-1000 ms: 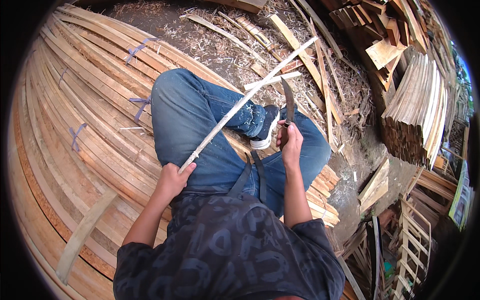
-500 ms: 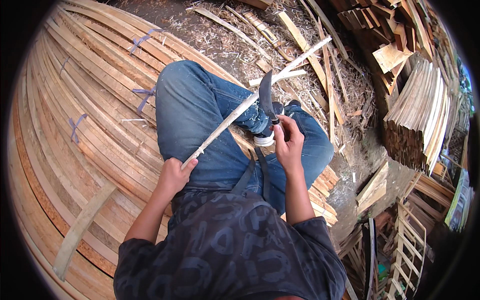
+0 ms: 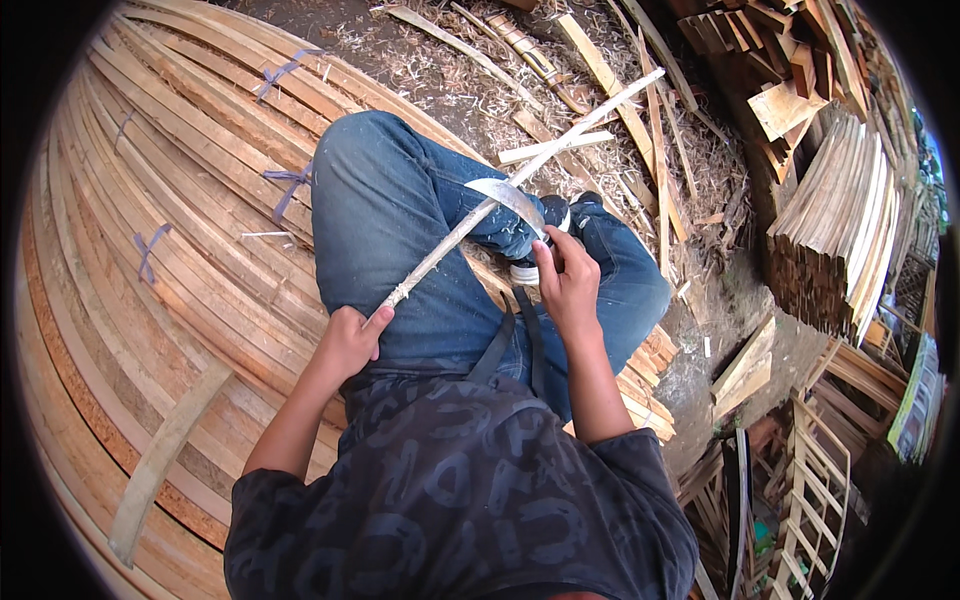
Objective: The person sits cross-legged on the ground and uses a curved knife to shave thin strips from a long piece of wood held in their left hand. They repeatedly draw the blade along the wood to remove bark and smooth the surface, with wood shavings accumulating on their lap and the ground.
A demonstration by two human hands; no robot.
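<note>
At far left we saw curved slats (image 3: pixel 190 290) spread out as a broad pile, with purple ties (image 3: pixel 148 253) knotted around some and a short board (image 3: pixel 165 460) lying across them. Next came our left hand (image 3: pixel 352 340), its fingers wrapped around the near end of the stick (image 3: pixel 440 250). The stick slanted up and away to the right, over the jeans (image 3: pixel 365 215) and on above the shavings (image 3: pixel 440 75). Midway along it, the curved blade of the knife (image 3: pixel 518 204) crossed it; we could not tell whether the edge touched. Our right hand (image 3: pixel 568 280) gripped the knife, thumb and forefinger pinching near the blade's base, the handle mostly hidden. Just beside it we saw a shoe (image 3: pixel 555 212). Farther right, a tall stack (image 3: pixel 828 215) of boards stood near a slatted frame (image 3: pixel 812 490).
</note>
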